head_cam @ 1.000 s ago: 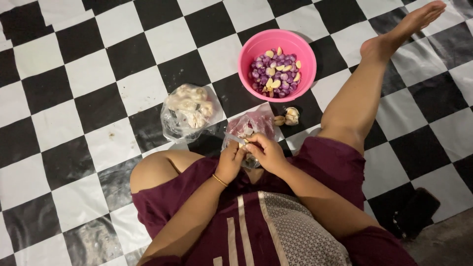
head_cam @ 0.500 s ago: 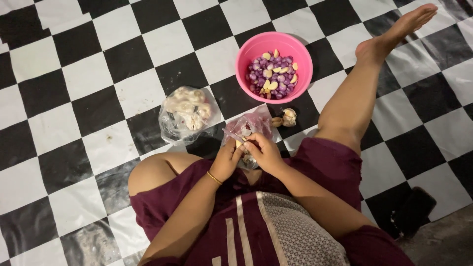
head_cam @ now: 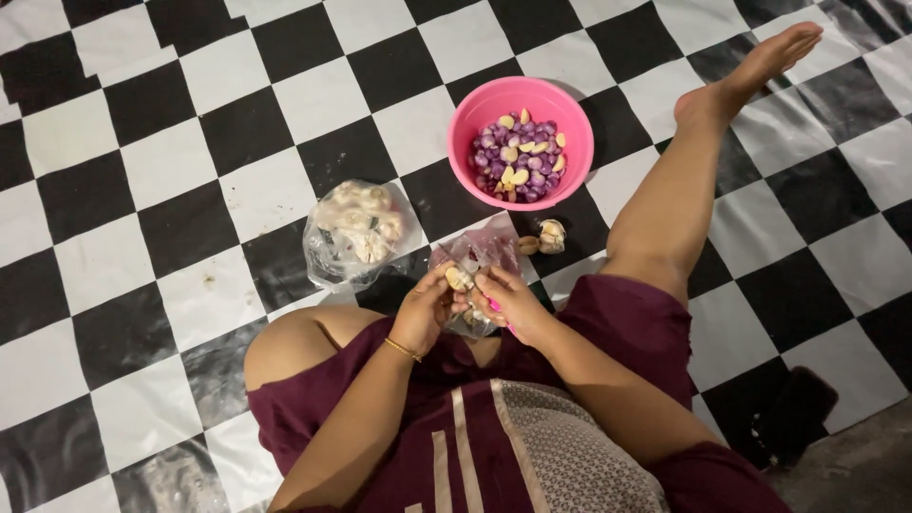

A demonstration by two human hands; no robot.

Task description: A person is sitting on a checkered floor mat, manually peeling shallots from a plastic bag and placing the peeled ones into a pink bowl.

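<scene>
I sit on a checkered floor with both hands together in front of my lap. My left hand [head_cam: 425,309] pinches a pale garlic clove [head_cam: 458,278] between its fingertips. My right hand [head_cam: 508,299] presses against the same clove from the right, with something pink showing under its fingers. Just beyond my hands lies a clear plastic bag with pinkish contents [head_cam: 480,249]. A pink bowl [head_cam: 477,114] with purple and pale peeled cloves stands farther out.
A clear plastic bag of garlic bulbs [head_cam: 356,231] lies to the left of my hands. A loose garlic piece [head_cam: 549,235] rests near the bowl. My right leg [head_cam: 693,180] stretches out to the right; a dark object [head_cam: 798,408] lies at lower right.
My hands have stayed together at the same spot, fingers shifting slightly on the clove. The view has drifted a little; nothing else has moved.
</scene>
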